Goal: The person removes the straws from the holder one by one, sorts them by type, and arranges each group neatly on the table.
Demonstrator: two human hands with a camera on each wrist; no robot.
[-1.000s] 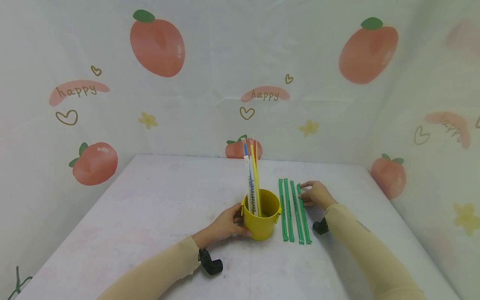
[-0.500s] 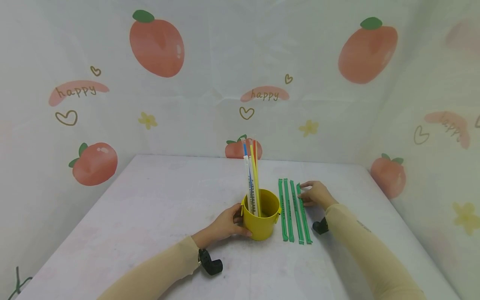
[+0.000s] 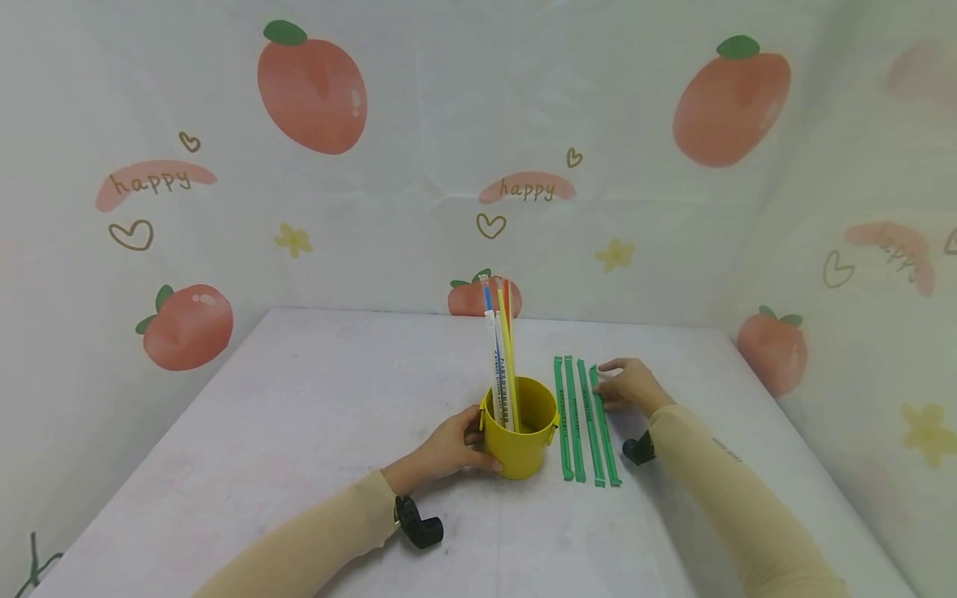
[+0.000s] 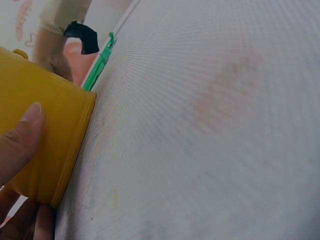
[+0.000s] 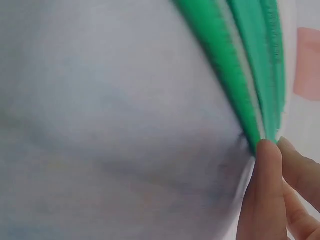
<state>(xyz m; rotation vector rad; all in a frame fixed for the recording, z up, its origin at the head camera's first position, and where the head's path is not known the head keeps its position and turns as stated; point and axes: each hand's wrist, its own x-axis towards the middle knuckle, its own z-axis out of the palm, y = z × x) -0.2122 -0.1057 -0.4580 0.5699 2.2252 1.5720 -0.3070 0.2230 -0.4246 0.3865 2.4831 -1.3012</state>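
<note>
Yellow bucket [image 3: 523,453]: upright on the pale bench [image 3: 336,399], small lugs on its sides, mouth up.
Sticks inside [image 3: 510,357]: standing, bunched at the bucket's left, tops well above the rim; white, blue, yellow and red visible, exact count unclear.
Green sticks [image 3: 590,423]: four, flat on the bench, side by side, just right of the bucket; printed lettering.
Left hand [image 3: 449,448]: fingers grip the bucket from its left, thumb on the near side.
Right hand [image 3: 626,388]: fingers bent, tips at the far end of the rightmost green stick [image 3: 607,443]; pinching or only touching, cannot tell.
Black wrist devices [image 3: 422,525]: one per arm.
Sleeves [image 3: 321,536]: beige.
Backdrop [image 3: 419,100]: white, red fruit prints, hearts, yellow flowers, "happy" lettering.
</note>
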